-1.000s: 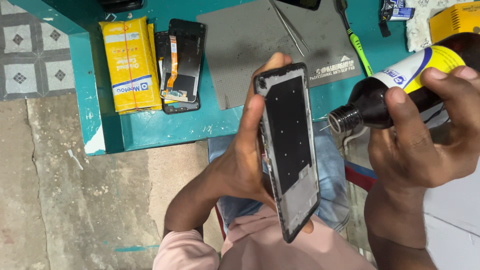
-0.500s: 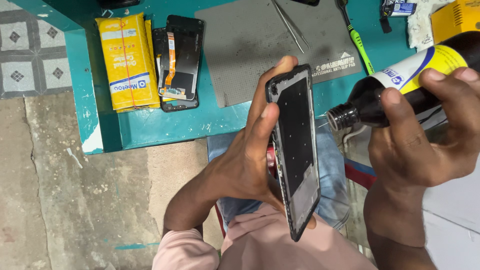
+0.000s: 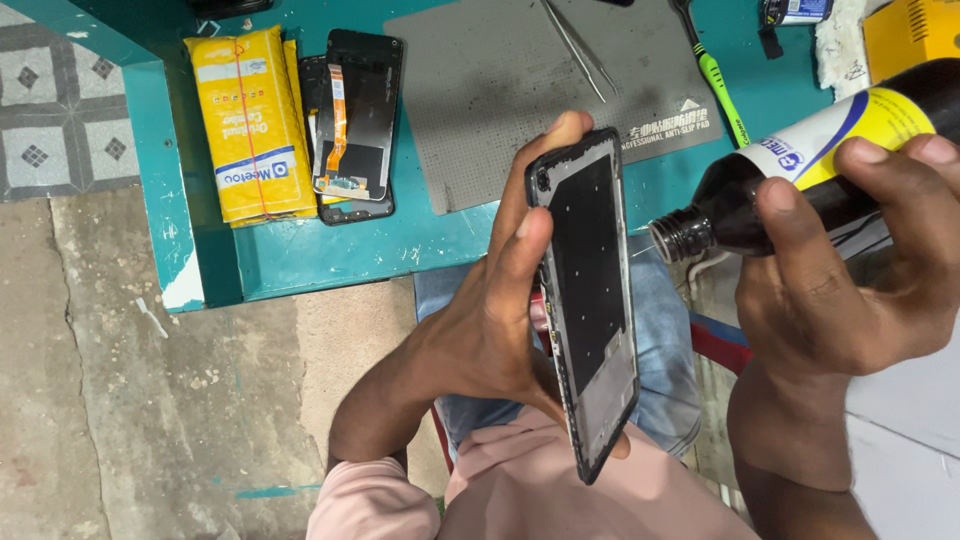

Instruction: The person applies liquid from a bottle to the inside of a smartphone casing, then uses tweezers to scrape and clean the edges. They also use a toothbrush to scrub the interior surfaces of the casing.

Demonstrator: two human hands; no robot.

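The phone frame (image 3: 588,300) is standing nearly on edge at the centre of the view, above the person's lap, and the left hand (image 3: 490,320) is gripping it — fingers wrapped along its left long edge, thumb lying up the near side toward the top corner. It is looking thin, light and stiff but easy to twist or crack, so holding it by the long edges, clear of the dark inner face, seems the safest grip. At about three o'clock from the frame, the right hand (image 3: 850,270) is closing around a dark bottle (image 3: 800,170) with a yellow-and-white label, tilting its open neck toward the frame's right edge — the mouth is near it, though I cannot tell if it is touching. Further out at twelve o'clock a grey work mat (image 3: 500,80) is lying on the teal table (image 3: 300,250), with tweezers (image 3: 580,45) on it. At ten o'clock a yellow packet (image 3: 250,120) is resting beside a second opened phone (image 3: 355,125); a green-handled brush (image 3: 718,85) is lying at one o'clock.
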